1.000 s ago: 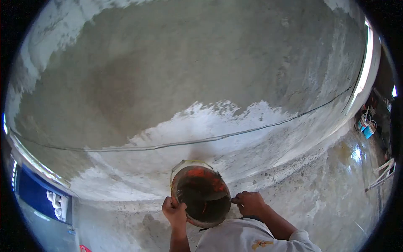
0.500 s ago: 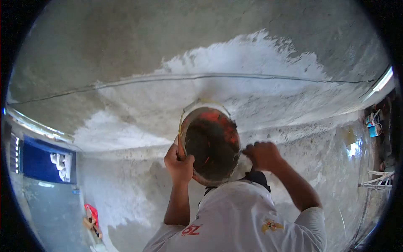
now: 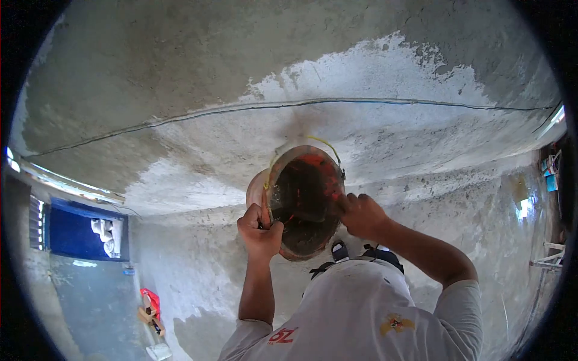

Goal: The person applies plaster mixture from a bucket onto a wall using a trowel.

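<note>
1. Left hand [image 3: 260, 231]: grip closed, thumb and curled fingers clamped on the left rim of the round, orange-red, grey-smeared bucket [image 3: 257, 191].
2. Right hand [image 3: 364, 218]: at the right rim, fingers bent and overlapping the edge. Fingertips hidden against the dark interior – can't tell how far closed, or whether it bears any load.
3. Bucket: between both hands, in front of the waist, tilted with its mouth toward the camera. Inner wall dark grey, red patches at the far side. Can't tell how much is in it. Thin yellow handle [image 3: 325, 142] arches past the far rim.
4. Wearer: white short-sleeved shirt [image 3: 361, 307], red lettering on the left, yellow emblem on the right. One dark shoe [image 3: 340, 251] shows just below the bucket.
5. Beyond: grey plaster wall [image 3: 180, 66] with a ragged whitish patch [image 3: 355, 72]; thin grey cable [image 3: 337, 100] crosses it side to side, above the bucket in view.
6. Edges: dark blue panel [image 3: 75, 225] at left, bright red item [image 3: 154, 301] below it on the grey concrete floor [image 3: 211, 277]; pale slatted frame [image 3: 548, 260] far right – blue containers [image 3: 551, 182] above that.
</note>
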Motion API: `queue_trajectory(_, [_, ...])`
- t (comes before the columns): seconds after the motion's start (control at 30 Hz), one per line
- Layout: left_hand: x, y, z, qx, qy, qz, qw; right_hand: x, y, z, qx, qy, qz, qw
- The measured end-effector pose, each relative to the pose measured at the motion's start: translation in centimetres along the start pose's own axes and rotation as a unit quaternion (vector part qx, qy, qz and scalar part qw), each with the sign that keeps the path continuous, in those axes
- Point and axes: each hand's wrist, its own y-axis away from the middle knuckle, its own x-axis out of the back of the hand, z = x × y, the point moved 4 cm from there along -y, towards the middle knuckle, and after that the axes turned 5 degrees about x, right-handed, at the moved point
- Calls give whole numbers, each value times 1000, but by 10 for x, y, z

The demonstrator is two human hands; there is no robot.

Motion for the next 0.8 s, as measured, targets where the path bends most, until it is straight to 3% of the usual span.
queue_trajectory(0.1, [6,-2,-3,-11,-60,-23,998,2,-3,-6,14,-83,69,994])
queue_trajectory(0.2, [12,-4,-15,-9,-27,-10,1000,10,-9,3,-53,-133,49,989])
queue_trajectory(0.27, [14,-7,-14,17,-2,-5,1000,11,-10,10,-125,-101,109,981])
queue_trajectory(0.33, [13,-12,-16,18,26,-22,999,5,-16,8,-139,-109,116,978])
queue_trajectory(0.43, [11,-20,-13,26,70,-47,996,7,-15,-11,-92,-80,150,981])
queue_trajectory(0.5, [12,-26,-10,31,79,-58,995,8,-12,-32,25,-84,152,984])
queue_trajectory(0.53, [14,-28,-12,38,63,-57,996,8,-11,-31,23,-87,154,984])
queue_trajectory(0.6, [20,-29,-13,49,43,-59,996,10,-7,-34,105,-84,119,984])
queue_trajectory(0.73, [24,-33,-18,70,66,-76,992,18,-12,-2,33,-133,72,988])
queue_trajectory(0.8, [23,-31,-18,81,82,-89,989,37,-17,6,-25,-64,207,976])
